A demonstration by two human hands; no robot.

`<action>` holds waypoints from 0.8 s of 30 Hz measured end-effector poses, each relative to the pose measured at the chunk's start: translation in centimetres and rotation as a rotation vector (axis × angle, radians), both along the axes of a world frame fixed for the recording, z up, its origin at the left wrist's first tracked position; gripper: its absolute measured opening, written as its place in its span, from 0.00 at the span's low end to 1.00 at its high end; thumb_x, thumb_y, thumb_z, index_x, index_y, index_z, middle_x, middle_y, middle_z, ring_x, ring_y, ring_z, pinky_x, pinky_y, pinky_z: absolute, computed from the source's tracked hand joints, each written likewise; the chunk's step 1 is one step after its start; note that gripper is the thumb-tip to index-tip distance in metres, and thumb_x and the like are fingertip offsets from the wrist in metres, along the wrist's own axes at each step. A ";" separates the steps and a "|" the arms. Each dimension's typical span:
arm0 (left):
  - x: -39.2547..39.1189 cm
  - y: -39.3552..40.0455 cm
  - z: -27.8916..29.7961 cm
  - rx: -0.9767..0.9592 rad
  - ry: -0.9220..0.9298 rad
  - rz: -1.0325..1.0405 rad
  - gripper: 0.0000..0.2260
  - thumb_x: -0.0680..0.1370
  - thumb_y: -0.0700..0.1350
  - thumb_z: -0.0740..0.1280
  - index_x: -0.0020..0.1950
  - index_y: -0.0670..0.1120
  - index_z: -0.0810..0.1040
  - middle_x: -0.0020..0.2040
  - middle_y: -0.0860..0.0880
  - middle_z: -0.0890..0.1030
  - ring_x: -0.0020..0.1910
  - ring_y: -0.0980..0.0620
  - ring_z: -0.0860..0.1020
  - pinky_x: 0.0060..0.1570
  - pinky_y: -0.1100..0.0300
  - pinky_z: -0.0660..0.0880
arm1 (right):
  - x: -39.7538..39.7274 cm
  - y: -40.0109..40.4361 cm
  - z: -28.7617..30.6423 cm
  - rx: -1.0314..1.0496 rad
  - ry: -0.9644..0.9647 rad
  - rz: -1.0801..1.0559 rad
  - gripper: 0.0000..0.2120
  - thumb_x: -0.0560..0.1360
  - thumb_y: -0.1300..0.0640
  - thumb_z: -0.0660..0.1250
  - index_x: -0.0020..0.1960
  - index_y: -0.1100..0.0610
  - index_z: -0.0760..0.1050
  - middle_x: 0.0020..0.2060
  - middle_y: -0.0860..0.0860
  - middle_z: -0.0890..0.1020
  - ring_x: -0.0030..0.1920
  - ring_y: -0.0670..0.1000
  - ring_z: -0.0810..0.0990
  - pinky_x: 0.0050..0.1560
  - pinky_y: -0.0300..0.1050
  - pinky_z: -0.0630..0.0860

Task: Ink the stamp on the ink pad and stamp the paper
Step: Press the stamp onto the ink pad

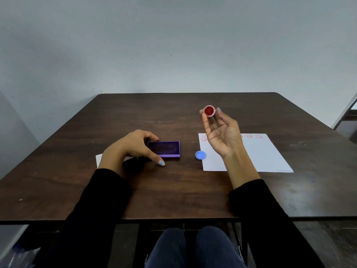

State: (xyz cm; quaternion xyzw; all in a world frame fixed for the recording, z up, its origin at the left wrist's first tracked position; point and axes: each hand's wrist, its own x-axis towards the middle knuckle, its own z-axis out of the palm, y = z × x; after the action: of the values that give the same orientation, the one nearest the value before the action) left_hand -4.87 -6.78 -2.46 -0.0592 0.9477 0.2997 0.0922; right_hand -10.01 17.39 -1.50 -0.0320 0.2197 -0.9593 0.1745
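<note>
My right hand point(222, 132) is raised above the table, palm toward me, and pinches a small round stamp point(209, 110) at the fingertips with its red face turned up toward the camera. A white sheet of paper point(258, 155) lies at the right with several red smiley prints along its far edge. The open purple ink pad point(166, 148) sits at the table's middle left. My left hand point(133, 147) rests against its left end, fingers curved around that end, thumb on the table in front.
A small blue round cap point(200, 155) lies on the dark wooden table point(173, 190) beside the paper's left edge. A white corner of something flat point(99, 158) shows under my left wrist. A wall stands behind the table.
</note>
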 end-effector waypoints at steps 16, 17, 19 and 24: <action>0.0 0.6 -0.9 0.150 0.101 -0.003 0.30 0.51 0.58 0.80 0.50 0.56 0.77 0.52 0.57 0.73 0.52 0.60 0.69 0.38 0.69 0.65 | -1.5 -3.7 0.9 0.325 0.090 0.101 0.05 0.73 0.64 0.68 0.49 0.61 0.79 0.39 0.56 0.86 0.42 0.53 0.85 0.39 0.43 0.83; 0.1 0.6 -0.9 0.147 0.102 -0.003 0.30 0.51 0.57 0.80 0.50 0.56 0.77 0.53 0.57 0.73 0.53 0.59 0.68 0.38 0.69 0.65 | -1.5 -4.1 0.7 0.431 0.153 0.070 0.05 0.73 0.65 0.68 0.48 0.59 0.78 0.39 0.54 0.85 0.42 0.53 0.85 0.39 0.43 0.83; 0.3 0.6 -1.0 0.145 0.117 -0.007 0.30 0.51 0.58 0.80 0.50 0.56 0.78 0.55 0.56 0.73 0.55 0.58 0.69 0.41 0.68 0.67 | -1.3 -4.9 0.3 0.632 0.319 0.028 0.06 0.71 0.66 0.69 0.46 0.58 0.79 0.38 0.52 0.85 0.42 0.51 0.85 0.40 0.44 0.83; 0.6 0.4 -1.1 0.143 0.166 -0.033 0.29 0.50 0.56 0.81 0.49 0.58 0.79 0.61 0.55 0.74 0.63 0.57 0.69 0.53 0.64 0.68 | -0.4 -6.6 -1.1 0.979 0.648 0.008 0.08 0.71 0.65 0.71 0.48 0.56 0.81 0.43 0.55 0.83 0.44 0.51 0.84 0.44 0.43 0.83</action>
State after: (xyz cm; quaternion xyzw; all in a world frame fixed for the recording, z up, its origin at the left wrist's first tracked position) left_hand -4.24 -6.41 -3.57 -0.0121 0.9291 0.3690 0.0223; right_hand -10.39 10.78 -2.56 -0.2401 0.6793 -0.6867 0.0967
